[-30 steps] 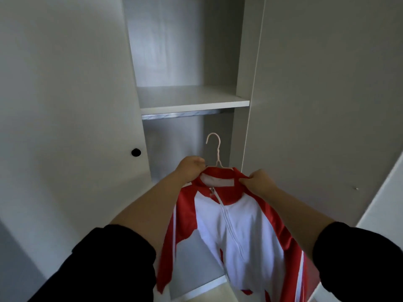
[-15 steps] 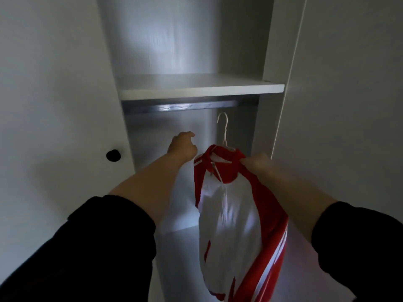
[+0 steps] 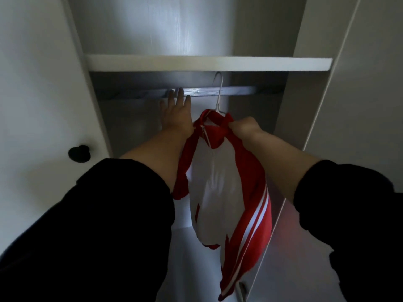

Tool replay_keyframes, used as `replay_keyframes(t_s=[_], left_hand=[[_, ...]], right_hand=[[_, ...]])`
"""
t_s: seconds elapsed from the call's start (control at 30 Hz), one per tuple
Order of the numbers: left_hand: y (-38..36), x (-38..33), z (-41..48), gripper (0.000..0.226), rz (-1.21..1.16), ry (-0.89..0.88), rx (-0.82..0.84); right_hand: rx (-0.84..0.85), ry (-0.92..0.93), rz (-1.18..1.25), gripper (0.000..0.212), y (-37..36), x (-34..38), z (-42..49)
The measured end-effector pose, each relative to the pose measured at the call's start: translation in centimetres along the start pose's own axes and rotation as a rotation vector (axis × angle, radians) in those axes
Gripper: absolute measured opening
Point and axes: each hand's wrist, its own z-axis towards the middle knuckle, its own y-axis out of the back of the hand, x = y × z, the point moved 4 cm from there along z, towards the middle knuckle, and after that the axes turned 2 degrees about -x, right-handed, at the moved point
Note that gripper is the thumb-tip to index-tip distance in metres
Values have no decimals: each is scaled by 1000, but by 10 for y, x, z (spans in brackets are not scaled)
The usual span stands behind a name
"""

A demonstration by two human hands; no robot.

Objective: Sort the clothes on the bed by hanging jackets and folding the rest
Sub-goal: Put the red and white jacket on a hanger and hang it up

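Observation:
A red and white zip jacket [image 3: 218, 192] hangs on a pale wire hanger [image 3: 219, 92] inside an open wardrobe. My right hand [image 3: 244, 128] grips the jacket's red collar and shoulder from the right. The hanger's hook reaches up in front of the metal rail [image 3: 235, 91], just under the shelf; whether it rests on the rail cannot be told. My left hand [image 3: 176, 112] is stretched out with straight fingers, the fingertips touching the rail to the left of the hanger.
A white shelf [image 3: 209, 63] spans the wardrobe above the rail. The left door [image 3: 39, 94] stands open with a black knob [image 3: 79, 153]. The right door [image 3: 359, 83] is open too. The wardrobe floor [image 3: 185, 258] lies below.
I have moved closer to the wardrobe. My left hand let go of the collar and reached up to the rail, its fingers straightening. The jacket rose and turned sideways, its hook now at rail height.

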Motion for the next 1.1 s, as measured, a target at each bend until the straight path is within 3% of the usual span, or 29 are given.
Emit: replay_keyframes(t_s=[0.27, 0.4, 0.73, 0.8, 0.9, 1.1], left_hand=[[-22, 15, 21, 92, -17, 57, 141], [-21, 20, 27, 88, 2, 21, 50], [-22, 22, 24, 83, 17, 13, 26], [-20, 23, 24, 79, 35, -7, 17], [-16, 25, 26, 77, 68, -20, 38], [-7, 25, 28, 72, 80, -33, 109]], right_hand=[[30, -3, -15, 36, -22, -1, 30], [122, -9, -31, 35, -37, -6, 34], [145, -7, -96, 23, -54, -13, 32], [151, 3, -105, 30, -55, -17, 31], [147, 39, -258, 39, -55, -20, 29], [117, 81, -418, 29, -58, -19, 30]])
